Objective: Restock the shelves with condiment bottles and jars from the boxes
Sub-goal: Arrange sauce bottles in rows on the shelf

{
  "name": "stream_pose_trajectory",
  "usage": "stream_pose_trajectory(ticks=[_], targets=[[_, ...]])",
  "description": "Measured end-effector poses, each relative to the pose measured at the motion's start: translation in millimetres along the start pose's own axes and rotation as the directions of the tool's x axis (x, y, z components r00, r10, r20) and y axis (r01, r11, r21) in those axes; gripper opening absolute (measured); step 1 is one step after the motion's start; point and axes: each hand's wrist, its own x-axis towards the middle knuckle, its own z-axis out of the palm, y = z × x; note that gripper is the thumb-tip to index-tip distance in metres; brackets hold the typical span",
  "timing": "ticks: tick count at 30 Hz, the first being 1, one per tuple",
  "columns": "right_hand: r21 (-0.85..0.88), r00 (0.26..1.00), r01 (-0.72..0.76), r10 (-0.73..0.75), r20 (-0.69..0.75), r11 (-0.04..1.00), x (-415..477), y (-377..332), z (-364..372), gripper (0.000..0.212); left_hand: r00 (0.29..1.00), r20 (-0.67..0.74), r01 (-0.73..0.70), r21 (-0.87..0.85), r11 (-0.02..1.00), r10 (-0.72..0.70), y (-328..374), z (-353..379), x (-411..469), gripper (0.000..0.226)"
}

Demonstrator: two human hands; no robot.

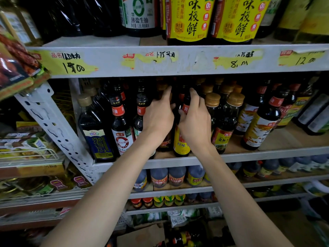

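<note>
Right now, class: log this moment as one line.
left hand: touches next bottle | right hand: grips yellow-label bottle | place: shelf

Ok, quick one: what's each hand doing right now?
Left hand: cannot be told; its own back hides the grip.
Right hand: closed round the neck of the yellow-labelled soy sauce bottle.

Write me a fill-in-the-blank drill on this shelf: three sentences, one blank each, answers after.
1. The right hand grips the neck of a bottle whose main label is ____.
2. The blue-labelled bottle stands at the ____ end of that row.
3. The handwritten price tags sit ____ the left hand.
Missing words: yellow; left; above.
</note>
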Motion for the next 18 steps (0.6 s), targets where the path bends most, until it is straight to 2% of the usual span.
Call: stream_pose_trajectory(ticks=[7,13,18], targets=[[-0.018,0.999,0.034,-0.033,0.042,0.999,3.6,3.1,-4.1,0.062,0.998,-0.037,-0.042,0.126,0.991,0.047,-1.8,3.6,-0.5,0.067],[0.004,0.998,0.042,-0.042,0.037,0.999,4.9,5.1,-4.3,0.061,0.993,-0.074,-0.078,0.127,0.989,0.088,-3.7,2.6,-6.6,0.064],[0.023,0.997,0.060,-0.061,0.040,0.998,3.9,8.1,-3.0,0.063,0.995,-0.064,-0.078,0.065,0.995,0.082,-6.3,-1.0,-6.3,0.058]])
